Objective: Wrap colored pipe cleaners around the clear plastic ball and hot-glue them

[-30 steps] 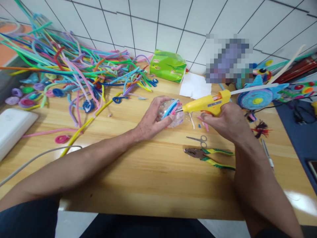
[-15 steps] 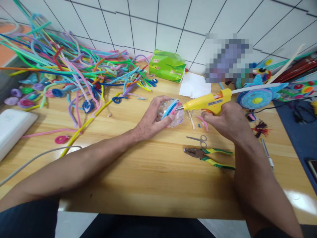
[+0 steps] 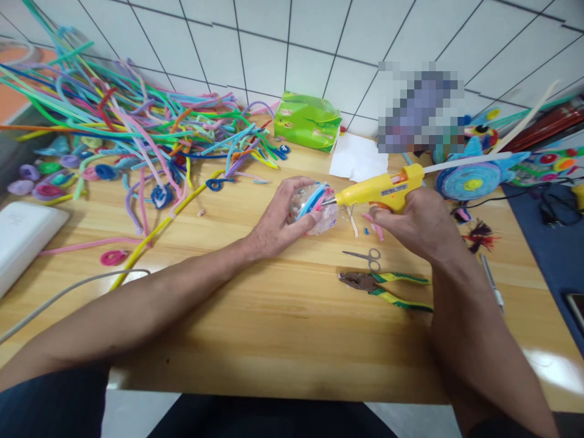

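Note:
My left hand (image 3: 283, 219) grips a clear plastic piece (image 3: 326, 220) with blue and pink pipe-cleaner strips (image 3: 312, 202) across it, thumb on the near side and fingers round the far side. In my right hand (image 3: 422, 222) is a yellow hot glue gun (image 3: 381, 190), with a white glue stick (image 3: 465, 161) sticking out of its back. The gun's metal nozzle points left and meets the pink strip, or sits just over it; I cannot tell which. Small scissors (image 3: 365, 257) and green-and-yellow pliers (image 3: 387, 286) lie on the table nearer to me.
Many coloured pipe cleaners (image 3: 150, 128) are heaped at the back left. A green tissue pack (image 3: 308, 121) and a white paper sheet (image 3: 358, 158) lie by the tiled wall. To the right stands a blue round craft piece (image 3: 472, 181). A white box-shaped device (image 3: 27, 237) is at far left.
The glue gun has shifted slightly left, its nozzle going a little further over the pink strip. My left hand and the plastic piece stay nearly still.

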The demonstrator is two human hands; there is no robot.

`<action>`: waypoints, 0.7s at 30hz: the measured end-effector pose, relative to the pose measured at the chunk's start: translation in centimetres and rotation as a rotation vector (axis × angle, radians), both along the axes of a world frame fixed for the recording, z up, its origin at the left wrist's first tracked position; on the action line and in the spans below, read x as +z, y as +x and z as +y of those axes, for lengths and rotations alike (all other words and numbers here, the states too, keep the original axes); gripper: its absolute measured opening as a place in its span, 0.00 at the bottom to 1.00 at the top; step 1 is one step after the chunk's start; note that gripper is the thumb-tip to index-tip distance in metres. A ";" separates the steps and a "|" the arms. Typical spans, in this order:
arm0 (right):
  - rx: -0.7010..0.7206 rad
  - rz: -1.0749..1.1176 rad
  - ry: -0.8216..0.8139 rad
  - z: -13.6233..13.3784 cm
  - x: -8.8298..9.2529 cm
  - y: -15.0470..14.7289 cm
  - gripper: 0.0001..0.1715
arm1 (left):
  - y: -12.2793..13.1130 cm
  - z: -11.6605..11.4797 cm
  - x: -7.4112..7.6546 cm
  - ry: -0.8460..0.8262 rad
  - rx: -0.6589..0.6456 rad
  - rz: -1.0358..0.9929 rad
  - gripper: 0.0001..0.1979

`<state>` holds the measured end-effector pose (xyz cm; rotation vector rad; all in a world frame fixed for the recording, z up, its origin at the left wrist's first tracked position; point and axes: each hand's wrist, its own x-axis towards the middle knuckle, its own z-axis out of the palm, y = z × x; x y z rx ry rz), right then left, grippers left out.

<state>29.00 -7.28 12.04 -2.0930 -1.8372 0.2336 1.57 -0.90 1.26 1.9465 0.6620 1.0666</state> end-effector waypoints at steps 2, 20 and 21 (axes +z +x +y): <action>0.011 0.000 0.008 0.0 -0.2 0.2 0.09 | 0.0 0.0 -0.1 -0.005 0.003 0.001 0.32; -0.311 0.224 0.040 1.8 -1.3 8.8 0.19 | 0.2 0.2 -0.8 0.015 0.005 -0.027 0.30; -0.339 0.209 0.020 2.1 -2.3 9.8 0.20 | 0.2 0.2 -0.8 0.020 0.005 -0.030 0.30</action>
